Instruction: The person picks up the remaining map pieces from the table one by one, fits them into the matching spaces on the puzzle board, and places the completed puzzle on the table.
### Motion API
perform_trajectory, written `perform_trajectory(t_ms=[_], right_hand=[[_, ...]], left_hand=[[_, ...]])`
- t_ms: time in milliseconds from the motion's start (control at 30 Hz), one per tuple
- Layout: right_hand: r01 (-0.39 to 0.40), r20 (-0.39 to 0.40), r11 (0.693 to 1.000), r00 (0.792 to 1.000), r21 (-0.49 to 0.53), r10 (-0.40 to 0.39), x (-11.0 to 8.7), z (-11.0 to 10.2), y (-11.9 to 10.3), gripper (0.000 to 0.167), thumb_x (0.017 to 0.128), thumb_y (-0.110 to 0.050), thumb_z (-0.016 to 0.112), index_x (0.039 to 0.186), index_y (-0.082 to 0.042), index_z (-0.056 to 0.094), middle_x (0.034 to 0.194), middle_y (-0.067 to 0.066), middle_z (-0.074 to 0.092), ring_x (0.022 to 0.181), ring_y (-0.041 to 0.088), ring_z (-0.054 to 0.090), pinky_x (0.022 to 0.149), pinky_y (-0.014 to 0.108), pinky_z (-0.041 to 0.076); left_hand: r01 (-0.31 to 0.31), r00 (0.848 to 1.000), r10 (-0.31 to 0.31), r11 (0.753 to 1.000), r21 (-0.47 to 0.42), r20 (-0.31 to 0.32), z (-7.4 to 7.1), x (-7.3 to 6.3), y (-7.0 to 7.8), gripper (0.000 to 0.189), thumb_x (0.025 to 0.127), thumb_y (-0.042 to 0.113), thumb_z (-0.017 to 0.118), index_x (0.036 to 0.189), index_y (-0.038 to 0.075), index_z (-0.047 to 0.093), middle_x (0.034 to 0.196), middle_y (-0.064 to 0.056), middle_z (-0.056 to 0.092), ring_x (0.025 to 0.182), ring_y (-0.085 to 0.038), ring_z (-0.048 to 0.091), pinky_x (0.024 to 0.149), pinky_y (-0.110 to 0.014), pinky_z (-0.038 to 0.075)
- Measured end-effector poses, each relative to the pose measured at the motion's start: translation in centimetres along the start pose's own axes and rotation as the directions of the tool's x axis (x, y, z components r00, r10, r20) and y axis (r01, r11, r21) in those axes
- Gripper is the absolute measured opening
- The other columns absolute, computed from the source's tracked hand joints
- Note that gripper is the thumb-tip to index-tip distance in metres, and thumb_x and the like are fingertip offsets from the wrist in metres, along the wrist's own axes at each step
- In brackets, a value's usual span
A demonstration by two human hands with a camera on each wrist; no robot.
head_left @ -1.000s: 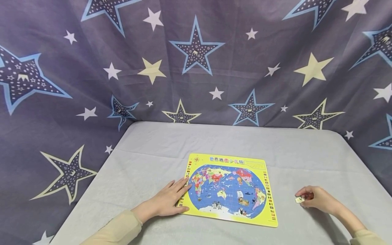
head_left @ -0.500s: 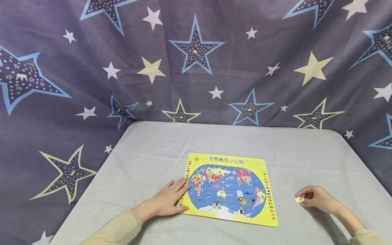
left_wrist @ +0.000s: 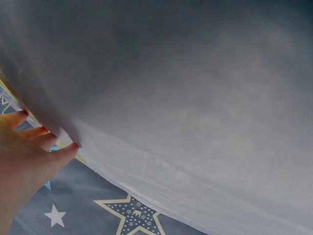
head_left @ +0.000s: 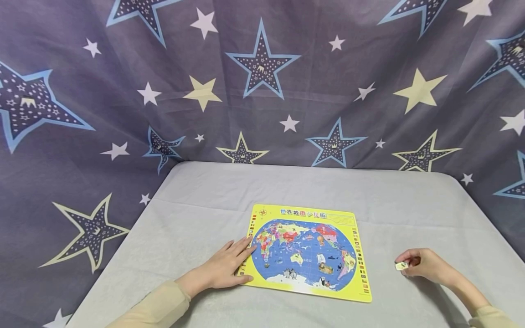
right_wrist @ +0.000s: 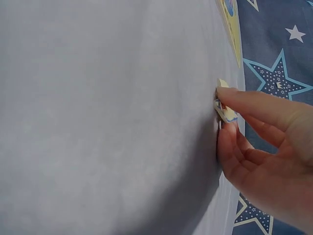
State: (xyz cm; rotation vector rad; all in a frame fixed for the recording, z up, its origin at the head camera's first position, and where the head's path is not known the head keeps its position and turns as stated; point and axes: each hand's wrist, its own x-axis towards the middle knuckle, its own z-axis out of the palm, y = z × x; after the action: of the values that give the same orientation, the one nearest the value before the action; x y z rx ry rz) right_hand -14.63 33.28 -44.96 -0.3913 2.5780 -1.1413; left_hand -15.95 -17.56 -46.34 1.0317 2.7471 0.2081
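A yellow-bordered world map puzzle (head_left: 303, 291) lies flat on the table in the head view, its blue oval map showing continents and animals. My left hand (head_left: 225, 269) rests on its left edge, fingers extended over the border. To the right of the board and apart from it, my right hand (head_left: 428, 268) pinches a small pale puzzle piece (head_left: 401, 265) between thumb and fingers. The right wrist view shows this piece (right_wrist: 227, 113) with a blue edge; the fingers partly hide it, and whether there is more than one I cannot tell.
A light grey cloth covers the table (head_left: 229, 187). Behind it and on the left hangs a dark curtain (head_left: 311, 41) printed with stars. In the right wrist view a yellow corner of the puzzle (right_wrist: 234, 36) shows at the top.
The piece in my right hand has tilted slightly. Both hands and the puzzle board stay in place, with only a tiny shift of the whole view.
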Motion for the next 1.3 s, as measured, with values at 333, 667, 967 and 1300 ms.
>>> perform_trajectory(t_ms=[333, 667, 967, 1300], right_hand=[[-0.020, 0.039, 0.999, 0.999, 0.030, 0.019, 0.1, -0.2, 0.2, 0.023, 0.074, -0.002, 0.065, 0.092, 0.011, 0.060, 0.073, -0.001, 0.055, 0.060, -0.001, 0.045, 0.051, 0.019, 0.042], [-0.029, 0.050, 0.999, 0.998, 0.041, 0.027, 0.1, -0.3, -0.4, 0.019, 0.080, -0.003, 0.057, 0.094, 0.010, 0.059, 0.078, 0.004, 0.060, 0.062, 0.001, 0.050, 0.052, 0.022, 0.045], [-0.087, -0.009, 0.996, 0.996, 0.006, 0.087, 0.4, -0.1, -1.1, 0.017, 0.082, -0.006, 0.058, 0.092, 0.007, 0.061, 0.079, 0.008, 0.061, 0.060, 0.003, 0.049, 0.051, 0.022, 0.044], [-0.013, -0.020, 1.000, 1.000, 0.004, 0.014, 0.8, 0.4, -1.8, 0.017, 0.082, -0.009, 0.060, 0.091, 0.005, 0.063, 0.077, 0.002, 0.062, 0.061, 0.001, 0.052, 0.053, 0.022, 0.046]], left_hand=[[-0.009, 1.000, 0.009, 1.000, 0.008, -0.006, 0.0, 0.0, 0.0, 0.078, 0.084, 0.063, 0.034, 0.141, 0.012, 0.024, 0.148, -0.008, 0.012, 0.134, -0.023, 0.011, 0.105, -0.046, 0.017], [-0.016, 1.000, 0.016, 1.000, 0.003, -0.015, 0.1, 0.0, -0.1, 0.077, 0.084, 0.063, 0.034, 0.141, 0.012, 0.023, 0.148, -0.008, 0.012, 0.134, -0.023, 0.012, 0.105, -0.046, 0.017], [-0.016, 1.000, 0.016, 1.000, 0.005, -0.018, 0.1, -0.1, -0.1, 0.077, 0.084, 0.063, 0.034, 0.141, 0.012, 0.024, 0.148, -0.009, 0.012, 0.134, -0.023, 0.012, 0.105, -0.047, 0.017], [-0.015, 1.000, 0.015, 1.000, 0.008, -0.018, 0.1, -0.1, 0.0, 0.077, 0.084, 0.063, 0.034, 0.141, 0.012, 0.024, 0.148, -0.008, 0.012, 0.134, -0.023, 0.012, 0.105, -0.046, 0.017]])
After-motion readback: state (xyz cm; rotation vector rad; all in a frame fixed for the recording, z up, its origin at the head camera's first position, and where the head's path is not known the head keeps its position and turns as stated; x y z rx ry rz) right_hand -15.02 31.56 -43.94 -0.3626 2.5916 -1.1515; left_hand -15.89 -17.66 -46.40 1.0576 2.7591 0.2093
